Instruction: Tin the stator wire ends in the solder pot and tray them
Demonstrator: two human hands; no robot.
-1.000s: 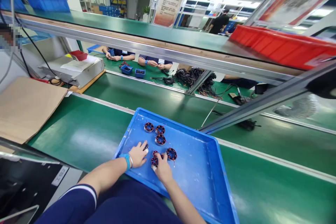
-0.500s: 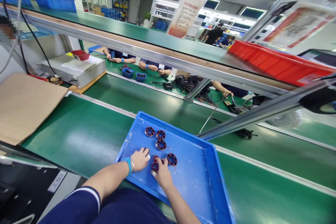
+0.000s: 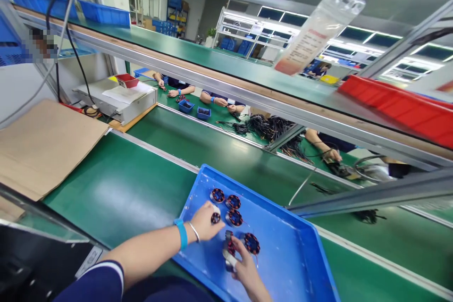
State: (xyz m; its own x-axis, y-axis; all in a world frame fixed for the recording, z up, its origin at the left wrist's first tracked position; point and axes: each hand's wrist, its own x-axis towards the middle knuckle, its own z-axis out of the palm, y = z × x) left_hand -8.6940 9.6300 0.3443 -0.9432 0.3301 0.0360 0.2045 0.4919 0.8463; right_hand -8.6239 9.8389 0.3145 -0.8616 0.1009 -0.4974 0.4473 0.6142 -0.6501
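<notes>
In the blue tray lie several motor stators, dark rings with copper-coloured windings. My left hand, over the tray's left part, is closed on a small motor stator whose round face shows at the fingertips. My right hand grips another motor stator, tipped on its edge between thumb and fingers. A second dark piece shows just below it, partly hidden by the white-covered finger or thumb. To the right of these fingers lies a loose stator. Three more, including one stator, rest behind my hands.
A green bench surrounds the tray. Brown cardboard lies at the left, near a grey box. A metal post slants behind the tray; a shelf runs above. Across the bench, co-workers' hands work near black cables.
The view has shifted, so the scene sits lower and farther right. My left hand has lifted slightly with a small stator. My right hand has tipped its stator from lying flat onto its edge.
</notes>
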